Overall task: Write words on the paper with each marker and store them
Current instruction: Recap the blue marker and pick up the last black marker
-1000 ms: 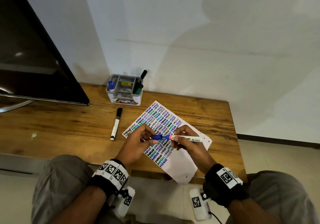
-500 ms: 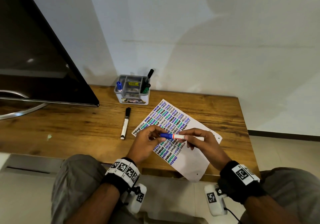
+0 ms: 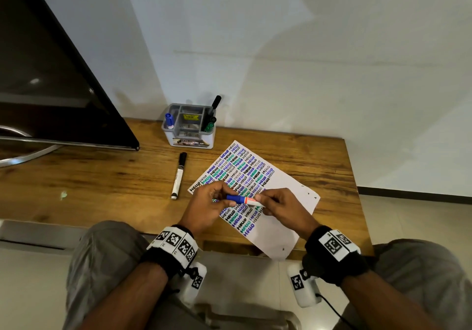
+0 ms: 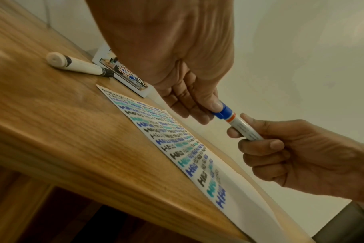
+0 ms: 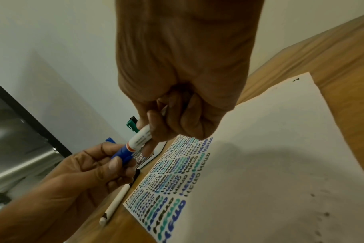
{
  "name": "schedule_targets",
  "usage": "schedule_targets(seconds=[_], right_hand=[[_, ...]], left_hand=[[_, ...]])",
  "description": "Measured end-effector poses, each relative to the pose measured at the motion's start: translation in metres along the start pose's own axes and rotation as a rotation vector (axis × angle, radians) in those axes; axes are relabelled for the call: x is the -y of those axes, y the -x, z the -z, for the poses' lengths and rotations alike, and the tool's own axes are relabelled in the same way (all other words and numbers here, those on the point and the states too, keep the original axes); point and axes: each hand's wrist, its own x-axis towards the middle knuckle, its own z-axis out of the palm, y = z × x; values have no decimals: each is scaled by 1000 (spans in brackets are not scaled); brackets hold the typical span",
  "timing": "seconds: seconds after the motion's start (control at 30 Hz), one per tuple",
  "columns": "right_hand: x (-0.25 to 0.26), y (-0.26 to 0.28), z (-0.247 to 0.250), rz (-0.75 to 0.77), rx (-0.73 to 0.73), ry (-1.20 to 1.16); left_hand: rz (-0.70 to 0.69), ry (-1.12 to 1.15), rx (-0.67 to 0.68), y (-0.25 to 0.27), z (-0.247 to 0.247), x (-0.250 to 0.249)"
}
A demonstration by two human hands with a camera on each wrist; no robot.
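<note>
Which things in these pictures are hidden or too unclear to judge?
- Blue marker: tip hidden under its cap; left hand covers the cap end, right hand the barrel end, in every view.
- Organizer: label too small in the head view, cut off by the left hand in the left wrist view.
- Paper: near corner hangs past the desk.
</note>
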Motion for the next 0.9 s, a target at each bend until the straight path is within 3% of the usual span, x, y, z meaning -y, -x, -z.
schedule_targets(seconds=[0.17,0.27,0.4,0.53,0.6,0.73,0.9], right_hand=[[3,6,-4,-156,58,-213],[-1,5,-3,-179,91,-197],[16,-2,3,-51,87,-44],[35,-23,3,87,118,171],[44,-35,3,117,72,241],[64,-56,3,143,-10,114],[108,-88,-3,228,-75,133]], left_hand=[[-15,-9,23,0,4,1],[-36,-44,30,2,2,-1],[-46,68,-51,-3,6,-8],[-81,27,-156,-8,17,-11],[-56,-62,-203,-10,27,-8],[-15,-330,-212,-14,50,2],[3,-531,-206,-16,58,7]])
